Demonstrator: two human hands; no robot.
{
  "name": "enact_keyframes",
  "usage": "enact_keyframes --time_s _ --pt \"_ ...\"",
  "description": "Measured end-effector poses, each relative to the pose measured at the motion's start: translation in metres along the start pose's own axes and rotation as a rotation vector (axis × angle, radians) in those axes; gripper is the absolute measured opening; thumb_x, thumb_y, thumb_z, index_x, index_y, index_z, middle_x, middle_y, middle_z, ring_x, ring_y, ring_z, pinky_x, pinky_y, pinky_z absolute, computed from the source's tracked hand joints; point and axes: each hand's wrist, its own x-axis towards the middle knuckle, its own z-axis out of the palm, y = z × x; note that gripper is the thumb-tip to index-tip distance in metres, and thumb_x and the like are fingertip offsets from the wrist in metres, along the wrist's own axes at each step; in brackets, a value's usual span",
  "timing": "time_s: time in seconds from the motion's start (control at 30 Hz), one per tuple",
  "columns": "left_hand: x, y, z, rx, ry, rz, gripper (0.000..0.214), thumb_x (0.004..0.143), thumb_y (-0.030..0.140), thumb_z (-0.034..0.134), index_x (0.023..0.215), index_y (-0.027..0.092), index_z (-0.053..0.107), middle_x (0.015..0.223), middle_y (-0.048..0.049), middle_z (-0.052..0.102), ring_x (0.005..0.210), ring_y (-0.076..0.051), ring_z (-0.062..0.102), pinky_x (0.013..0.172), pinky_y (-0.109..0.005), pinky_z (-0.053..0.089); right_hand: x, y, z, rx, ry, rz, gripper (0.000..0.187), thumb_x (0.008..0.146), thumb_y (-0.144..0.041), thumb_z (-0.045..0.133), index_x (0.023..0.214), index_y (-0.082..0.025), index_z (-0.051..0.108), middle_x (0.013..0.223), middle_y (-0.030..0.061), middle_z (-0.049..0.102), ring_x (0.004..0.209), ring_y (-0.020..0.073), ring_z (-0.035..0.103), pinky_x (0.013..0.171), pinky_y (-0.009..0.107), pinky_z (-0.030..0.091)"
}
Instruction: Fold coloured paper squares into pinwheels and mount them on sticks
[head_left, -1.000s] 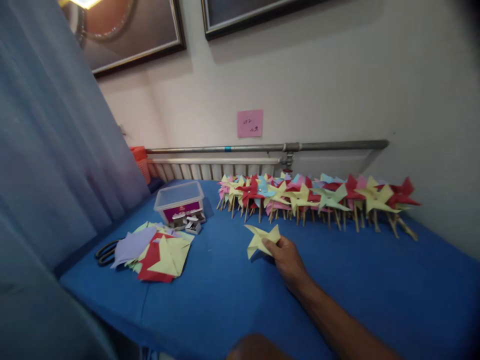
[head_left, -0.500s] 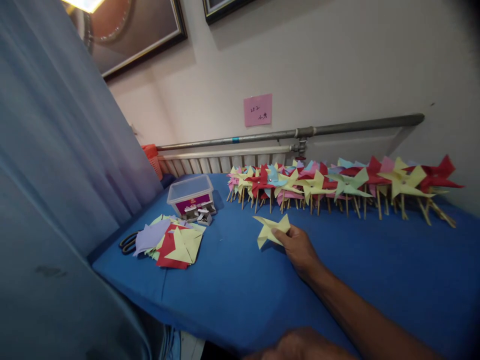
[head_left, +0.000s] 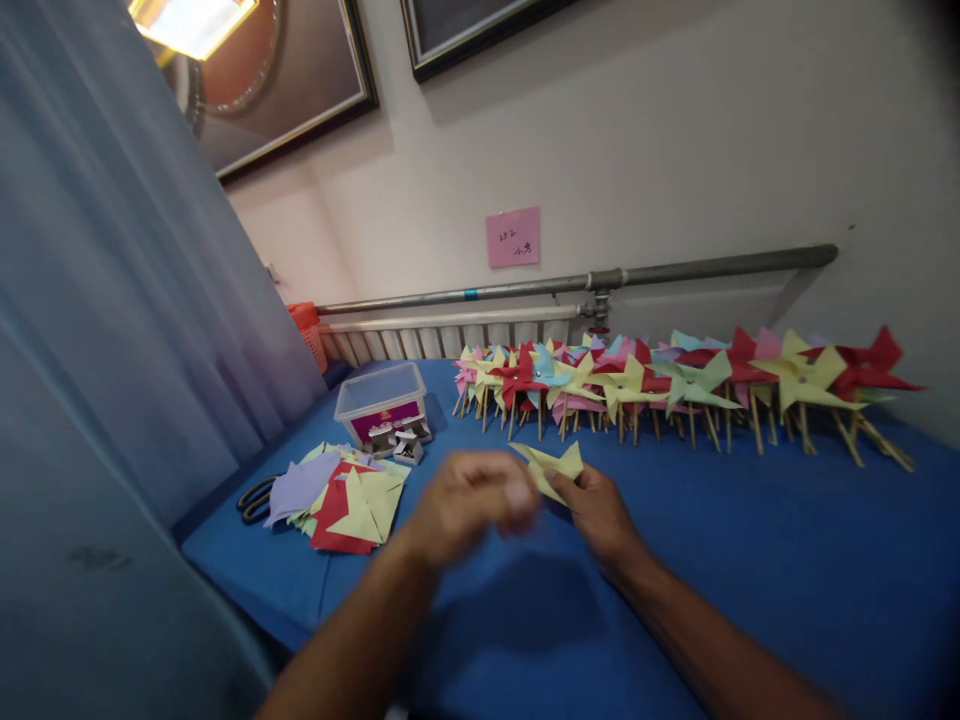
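Observation:
My right hand [head_left: 606,512] pinches a pale yellow paper pinwheel [head_left: 553,466] above the blue cloth, thumb on the near side. No stick shows on it. My left hand [head_left: 474,505], slightly blurred, is at the pinwheel's left edge with its fingers curled closed; whatever they hold, if anything, is hidden. It covers part of the pinwheel. To the left lies a pile of cut paper, with a yellow cut sheet [head_left: 369,505] over a red sheet [head_left: 341,520] and a lilac sheet [head_left: 304,487] beside them.
Many finished pinwheels on sticks [head_left: 626,385] stand in a long row at the back right. A clear plastic tub [head_left: 380,395] stands back left, small open boxes [head_left: 407,447] before it. Black scissors handles [head_left: 257,500] stick out from the pile. A blue curtain [head_left: 142,330] hangs left.
My left hand has risen from the bottom edge up to the yellow pinwheel. My right hand stays in about the same place, still holding it. The view has tilted up slightly.

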Motion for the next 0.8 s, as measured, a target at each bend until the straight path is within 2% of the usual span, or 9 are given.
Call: enact_keyframes --time_s 0.03,0.07,0.1,0.17,0.23,0.3,0.4,0.63,0.8 --pt "0.024 0.009 -0.019 0.240 -0.023 0.104 0.024 0.077 0.035 0.074 0.064 0.016 0.067 0.069 -0.0063 0.066 0.066 -0.019 0.060 0.068 -0.032 0.048 0.001 0.001 0.000 -0.011 0.006 -0.004 0.042 0.070 -0.054 0.074 0.091 -0.017 0.074 0.080 0.0070 0.079 0.075 0.0267 0.072 0.066 0.034 0.055" --pt "0.044 0.015 -0.038 0.506 0.034 0.147 0.024 0.081 0.033 0.067 0.064 0.017 0.066 0.068 -0.0057 0.065 0.067 -0.019 0.060 0.069 -0.031 0.047 0.001 0.002 0.000 -0.027 0.013 -0.007 0.042 0.070 -0.054 0.074 0.090 -0.017 0.074 0.079 0.0066 0.078 0.076 0.0265 0.072 0.066 0.034 0.055" --pt "0.061 0.018 -0.057 0.783 0.139 0.152 0.024 0.083 0.029 0.061 0.064 0.017 0.066 0.068 -0.0064 0.065 0.069 -0.020 0.062 0.070 -0.032 0.046 0.002 0.002 0.000 -0.046 0.018 -0.007 0.042 0.070 -0.054 0.074 0.089 -0.016 0.074 0.078 0.0062 0.078 0.075 0.0262 0.072 0.066 0.034 0.054" --pt "0.082 0.012 -0.090 1.282 0.311 0.032 0.020 0.083 0.025 0.059 0.070 0.016 0.070 0.078 -0.0121 0.071 0.081 -0.026 0.068 0.075 -0.034 0.047 0.002 0.001 0.000 -0.068 0.015 -0.001 0.041 0.070 -0.054 0.074 0.088 -0.017 0.075 0.077 0.0054 0.078 0.075 0.0255 0.071 0.066 0.033 0.054" --pt "0.090 -0.004 -0.111 1.501 0.365 -0.103 0.023 0.086 0.024 0.054 0.083 0.016 0.075 0.093 -0.0170 0.076 0.091 -0.031 0.071 0.077 -0.036 0.049 0.001 -0.001 0.000 -0.064 0.004 0.004 0.039 0.071 -0.052 0.074 0.087 -0.017 0.075 0.078 0.0054 0.078 0.074 0.0253 0.071 0.068 0.034 0.054" --pt "0.092 -0.022 -0.120 1.578 0.341 -0.142 0.029 0.088 0.023 0.050 0.092 0.018 0.078 0.102 -0.0181 0.077 0.098 -0.032 0.072 0.078 -0.036 0.050 -0.001 -0.004 0.000 -0.054 0.013 0.001 0.037 0.071 -0.050 0.073 0.087 -0.018 0.074 0.082 0.0057 0.079 0.076 0.0252 0.071 0.069 0.034 0.054" --pt "0.094 -0.038 -0.119 1.600 0.325 -0.128 0.034 0.089 0.022 0.046 0.099 0.021 0.079 0.106 -0.0164 0.077 0.101 -0.033 0.072 0.080 -0.037 0.052 -0.002 -0.006 0.000 -0.046 0.022 0.003 0.037 0.071 -0.050 0.073 0.088 -0.018 0.074 0.084 0.0059 0.079 0.076 0.0255 0.071 0.069 0.033 0.054" --pt "0.102 -0.038 -0.114 1.571 0.379 -0.124 0.039 0.092 0.042 0.048 0.105 0.023 0.079 0.108 -0.0164 0.077 0.104 -0.035 0.072 0.085 -0.042 0.054 0.000 -0.001 0.000 -0.030 -0.017 0.007 0.046 0.071 -0.054 0.073 0.098 -0.017 0.075 0.094 0.0088 0.081 0.083 0.0282 0.073 0.071 0.035 0.055" --pt "0.104 -0.038 -0.117 1.517 0.379 -0.242 0.035 0.088 0.035 0.051 0.103 0.023 0.080 0.111 -0.0171 0.077 0.105 -0.036 0.072 0.083 -0.041 0.054 0.001 -0.002 0.001 -0.020 -0.005 0.021 0.043 0.068 -0.052 0.073 0.093 -0.017 0.075 0.090 0.0082 0.080 0.082 0.0283 0.072 0.073 0.035 0.055"
